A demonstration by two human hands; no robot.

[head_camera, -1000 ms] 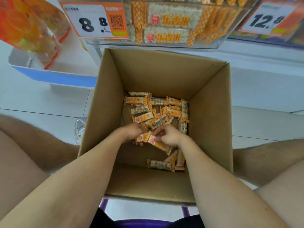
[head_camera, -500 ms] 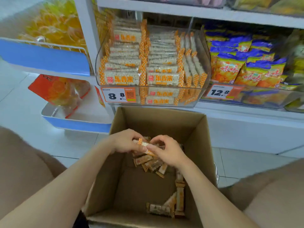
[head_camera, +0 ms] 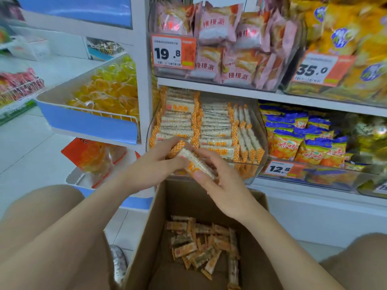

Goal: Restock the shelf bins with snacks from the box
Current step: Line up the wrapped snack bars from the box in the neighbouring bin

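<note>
bars (head_camera: 196, 162) lifted to bin (head_camera: 251, 172) (12.8 tag (head_camera: 279, 168) nearby).

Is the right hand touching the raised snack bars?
Touching. The head view shows the right hand pinching the snack bars between thumb and fingertips; the left hand grips their other end.

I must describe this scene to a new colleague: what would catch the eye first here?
At the centre, the left hand and the right hand hold snack bars before the clear bin, stacked with the same orange-ended bars. Below, the cardboard box holds loose bars. Above, pink packets sit beside a 19.8 price tag.
</note>
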